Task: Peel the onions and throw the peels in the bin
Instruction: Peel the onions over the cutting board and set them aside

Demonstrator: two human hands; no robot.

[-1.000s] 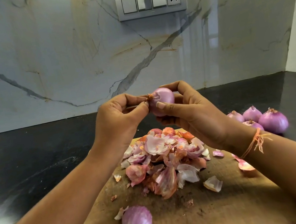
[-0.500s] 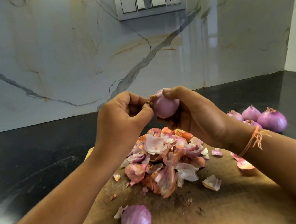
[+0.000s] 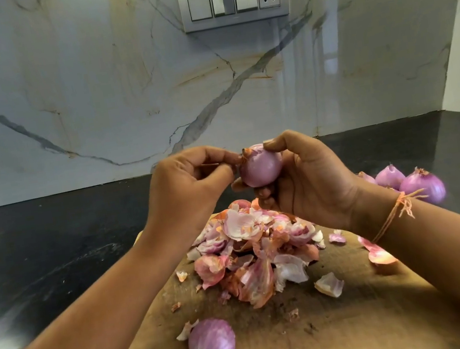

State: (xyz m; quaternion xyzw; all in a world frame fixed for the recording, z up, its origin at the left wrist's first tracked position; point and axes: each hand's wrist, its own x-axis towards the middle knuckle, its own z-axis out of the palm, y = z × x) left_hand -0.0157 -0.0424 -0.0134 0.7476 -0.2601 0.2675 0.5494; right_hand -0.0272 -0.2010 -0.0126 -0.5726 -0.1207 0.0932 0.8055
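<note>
Onion (image 3: 260, 166), frame ctr, likely slick/firm: we cup it in right hand (image 3: 310, 180), left hand (image 3: 186, 189) pinches papery tip skin (image 3: 244, 153).

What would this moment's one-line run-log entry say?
step: peeling | right hand: holds onion | left hand: pinches dry skin at its tip | peels: piled on board | bin: not in view

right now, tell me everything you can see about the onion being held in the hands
The onion is small, round, glossy pale purple and mostly peeled, with an orange-brown dry skin scrap at its upper-left tip. It is held in the air above the peel pile on the wooden board. The right hand grips it, fingers curled behind and beneath, one fingertip on top. The left hand pinches the scrap at the tip.
</note>
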